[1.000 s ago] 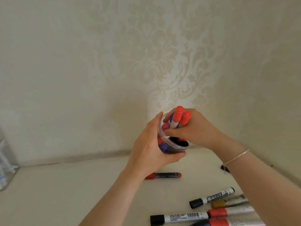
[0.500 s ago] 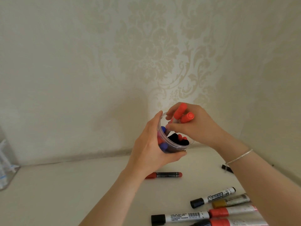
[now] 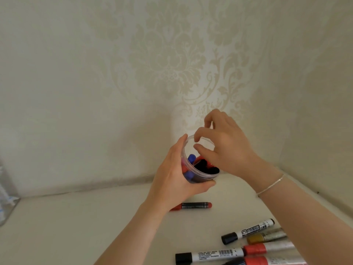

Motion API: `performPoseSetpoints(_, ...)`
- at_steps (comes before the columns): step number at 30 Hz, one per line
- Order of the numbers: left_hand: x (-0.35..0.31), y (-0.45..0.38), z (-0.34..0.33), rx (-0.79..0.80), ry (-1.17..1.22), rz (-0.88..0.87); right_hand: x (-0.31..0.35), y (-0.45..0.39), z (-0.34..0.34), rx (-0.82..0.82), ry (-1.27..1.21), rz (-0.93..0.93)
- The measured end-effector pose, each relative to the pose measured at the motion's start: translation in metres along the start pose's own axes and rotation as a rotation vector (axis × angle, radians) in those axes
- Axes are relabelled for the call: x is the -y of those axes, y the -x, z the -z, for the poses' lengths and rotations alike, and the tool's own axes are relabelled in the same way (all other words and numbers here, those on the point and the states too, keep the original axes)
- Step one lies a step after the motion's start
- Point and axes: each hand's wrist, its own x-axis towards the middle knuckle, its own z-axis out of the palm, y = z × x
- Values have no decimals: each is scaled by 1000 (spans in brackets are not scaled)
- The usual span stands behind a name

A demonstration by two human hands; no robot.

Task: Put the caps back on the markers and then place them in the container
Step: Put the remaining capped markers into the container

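So the left hand point(image 3: 172, 180) has its fingers and thumb wrapped round a clear plastic container point(image 3: 193, 170), holding it up off the table point(image 3: 76, 226) near the middle of the frame and tipped toward the camera so you can look into it. Inside there's a bunch of markers, I can make out a blue cap point(image 3: 191, 158), some red bits and dark black ends, but can't count them. The right hand point(image 3: 227, 148) hovers right over the container's mouth with fingers loosely curled and spread, not gripping anything as far as I can see, thumb just above the rim. There's a thin bracelet point(image 3: 270, 185) on that wrist. Down on the table, just below the left hand, lies a dark marker with red ends point(image 3: 193, 205), partly tucked behind the wrist. In the lower right of the frame there's a cluster lying side by side: a white marker with a black cap point(image 3: 248, 231), a gold one point(image 3: 267, 237) just under it, a long white one with a barcode and black cap point(image 3: 210, 255), and red-capped ones point(image 3: 267, 248) running off the edge. Behind all of it is cream patterned wallpaper point(image 3: 168, 64), and something clear and plasticky point(image 3: 4, 196) sits at the far left edge, too cut off to tell what.
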Motion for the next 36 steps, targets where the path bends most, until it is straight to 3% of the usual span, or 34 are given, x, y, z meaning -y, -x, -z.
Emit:
performPoseSetpoints(7,-6,-2,-3,4,2,-8,16,-9,8,472,-105,-102)
performPoseSetpoints(14,-5,0,-2,40,-27,-31,16,-10,7,630,-160,-215)
performPoseSetpoints(17,-1,0,-1,-2,1,5,8,-8,14,447,-305,-216)
performPoseSetpoints(20,4,2,1,-38,17,36,2,-15,32,46,-652,-408)
performPoseSetpoints(23,4,3,1,-31,3,27,-2,-25,46,-344,-1158,-619)
performPoseSetpoints(26,2,3,-1,-34,12,32,2,-32,51,-431,-1446,-772)
performPoseSetpoints(28,1,2,-3,-45,17,40,3,-35,50,-271,-1322,-879)
performPoseSetpoints(30,-1,1,-4,-59,28,40,6,-36,47,96,-1111,-875)
performPoseSetpoints(33,-2,-1,-3,-70,29,18,11,-34,49,607,-819,-720)
performPoseSetpoints(36,-2,-2,-1,-74,12,19,15,-32,56,910,-590,-552)
